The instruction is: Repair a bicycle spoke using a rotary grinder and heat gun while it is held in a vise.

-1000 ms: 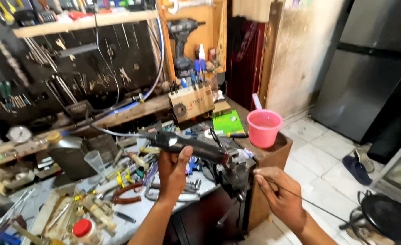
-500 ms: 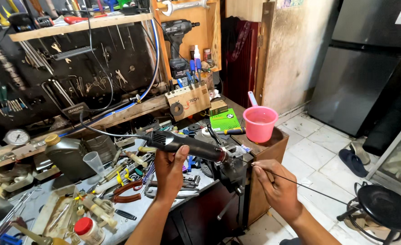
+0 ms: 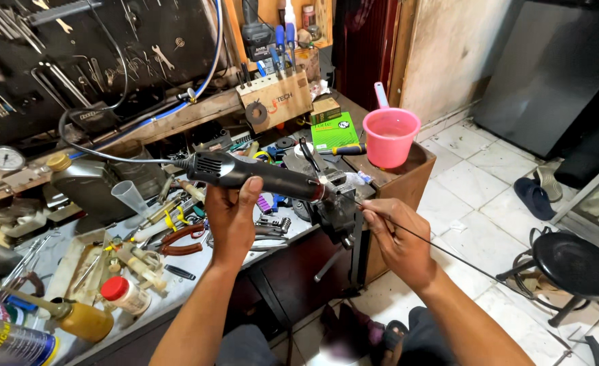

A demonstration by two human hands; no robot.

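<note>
**Holding the rotary tool level with the vise**

Gripping the black rotary tool [image 3: 259, 177] from underneath, your left hand [image 3: 232, 220] wraps its body so the nose points straight at the bench vise [image 3: 337, 213] on the workbench's front edge [image 3: 198, 288]. Your right hand [image 3: 398, 240] pinches the thin metal rod [image 3: 442, 249] just beside the vise, probably to steady it; its far end trails off toward the black stool [image 3: 577, 264].
</note>
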